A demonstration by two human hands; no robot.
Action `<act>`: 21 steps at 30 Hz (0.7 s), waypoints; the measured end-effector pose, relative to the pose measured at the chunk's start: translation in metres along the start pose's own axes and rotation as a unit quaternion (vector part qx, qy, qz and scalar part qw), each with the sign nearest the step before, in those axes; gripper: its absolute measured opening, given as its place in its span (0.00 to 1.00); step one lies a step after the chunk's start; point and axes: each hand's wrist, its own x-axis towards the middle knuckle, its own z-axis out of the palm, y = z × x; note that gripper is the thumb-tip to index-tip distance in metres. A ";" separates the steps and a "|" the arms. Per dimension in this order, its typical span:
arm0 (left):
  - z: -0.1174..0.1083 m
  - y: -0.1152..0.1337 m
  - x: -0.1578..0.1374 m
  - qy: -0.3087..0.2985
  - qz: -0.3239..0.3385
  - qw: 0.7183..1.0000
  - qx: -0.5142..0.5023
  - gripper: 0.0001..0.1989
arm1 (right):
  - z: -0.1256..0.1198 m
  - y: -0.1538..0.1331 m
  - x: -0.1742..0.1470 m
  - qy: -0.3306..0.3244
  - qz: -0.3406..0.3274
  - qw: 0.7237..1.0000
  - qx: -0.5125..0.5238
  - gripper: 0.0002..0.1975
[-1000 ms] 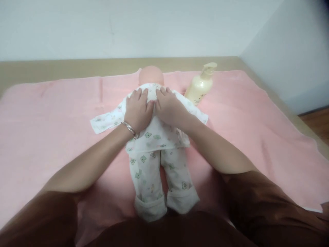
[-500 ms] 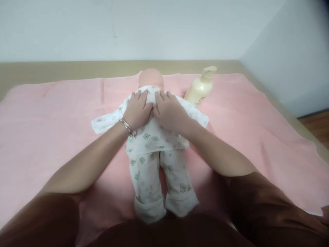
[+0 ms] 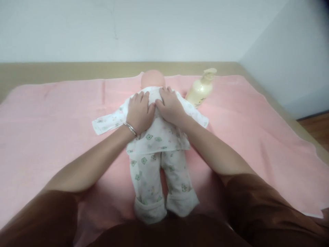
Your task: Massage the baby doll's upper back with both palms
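- Doll (image 3: 160, 145): mid-cloth (image 3: 51, 120), head (image 3: 153, 79) at 12 o'clock, pants (image 3: 147, 175) running to 6; no face shows, so it seems to lie front-down.
- Left hand (image 3: 140, 113): flat on the shirt (image 3: 164, 133), at 10 o'clock from the doll's middle, fingers a little parted, gripping nothing; a bracelet (image 3: 130, 129) circles the wrist.
- Right hand (image 3: 171, 106): flat on the shirt at 1 o'clock, likewise unclamped; the thumbs angle inward, nearly meeting.
- Bottle (image 3: 199, 90): at 2 o'clock, pump (image 3: 210, 72) up, near the doll's right sleeve (image 3: 202, 118).
- Risk: sliding palms could ruck the shirt toward 12, since the fabric looks loose.
- Risk: uneven pressure could roll or skew the doll, one side bearing more.
- Risk: a wide sweep toward 2 o'clock could knock the bottle over.
- Risk: the bracelet could snag the fabric if the wrist drops.
- Risk: a hard push could wrinkle the cloth and shift everything on it.
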 end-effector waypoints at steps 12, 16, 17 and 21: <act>-0.051 0.034 -0.010 -0.129 0.002 0.990 -0.049 0.17 | 0.001 -0.001 -0.007 0.018 -0.023 0.997 -0.072 0.23; -0.048 0.025 0.003 -0.133 -0.023 0.990 -0.052 0.19 | -0.003 -0.015 -0.025 0.036 -0.046 0.994 -0.095 0.23; -0.044 0.022 0.006 -0.131 -0.027 0.990 -0.050 0.20 | -0.003 -0.018 -0.029 0.039 -0.055 0.993 -0.099 0.24; -0.026 0.008 0.015 -0.109 -0.037 0.993 -0.023 0.25 | -0.003 -0.026 -0.039 0.025 -0.058 0.992 -0.113 0.28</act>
